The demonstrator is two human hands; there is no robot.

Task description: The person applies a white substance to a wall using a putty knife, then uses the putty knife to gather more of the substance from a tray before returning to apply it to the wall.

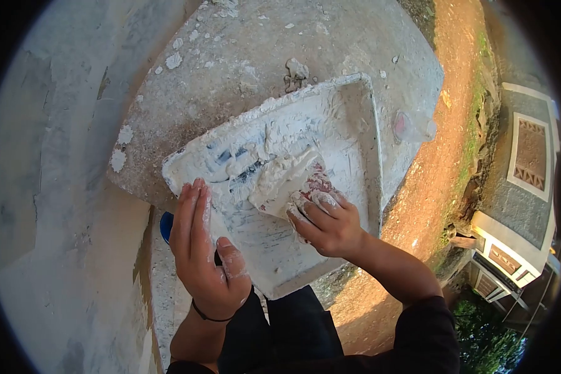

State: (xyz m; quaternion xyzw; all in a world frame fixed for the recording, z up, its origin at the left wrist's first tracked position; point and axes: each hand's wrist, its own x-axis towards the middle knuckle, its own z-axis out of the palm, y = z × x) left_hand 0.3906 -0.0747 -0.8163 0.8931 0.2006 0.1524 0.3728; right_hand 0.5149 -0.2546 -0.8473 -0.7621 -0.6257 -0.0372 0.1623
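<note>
A shallow tray point(375, 156) coated in white paste lies tilted across the middle. My right hand point(324, 221) grips a flat scraper point(318, 181) with reddish patches, its blade down in the tray. A thick lump of white paste point(274, 177) sits along the blade's far left edge. My left hand point(209, 249) is at the tray's near left side, fingers stretched out and thumb apart, smeared with white. Its fingertips are by the tray's left rim; whether the palm presses on the wall is hard to tell.
Under the tray is a paste-spattered slab point(230, 68). A clear plastic bottle or cup point(411, 126) lies near its right edge. A grey plastered wall point(62, 156) rises on the left. Brown ground point(405, 218) and a building point(523, 168) are at the right.
</note>
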